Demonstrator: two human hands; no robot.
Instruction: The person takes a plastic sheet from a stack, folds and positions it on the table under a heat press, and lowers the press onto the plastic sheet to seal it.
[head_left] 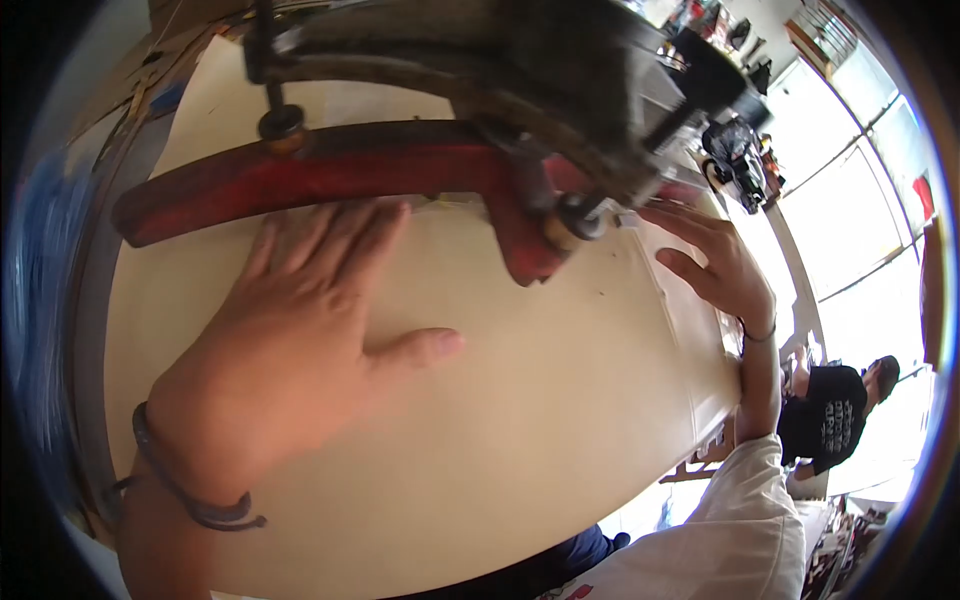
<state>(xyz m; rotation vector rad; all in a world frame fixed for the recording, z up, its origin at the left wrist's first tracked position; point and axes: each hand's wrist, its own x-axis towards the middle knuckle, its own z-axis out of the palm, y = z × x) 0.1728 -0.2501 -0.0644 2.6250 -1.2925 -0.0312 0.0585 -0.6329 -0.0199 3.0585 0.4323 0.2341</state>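
Observation:
My left hand (300,340) lies flat with spread fingers on a large cream-coloured sheet (520,400). Its fingertips reach the near edge of a long red bar (330,175), which lies across the sheet. Over the bar stands a heavy dark metal frame (480,60) with screw feet, one foot (282,130) at the left and another (575,222) at the right. My right hand (720,265) is at the sheet's right side, thumb apart and fingers stretched toward the frame. Its fingertips are partly hidden near the right end, so I cannot tell whether they touch it.
A person in a black shirt (835,415) stands at the right by bright windows (850,220). Dark cluttered objects (735,160) stand beyond the frame. Blue material (55,300) is along the left edge, and loose pieces (850,545) lie at the lower right.

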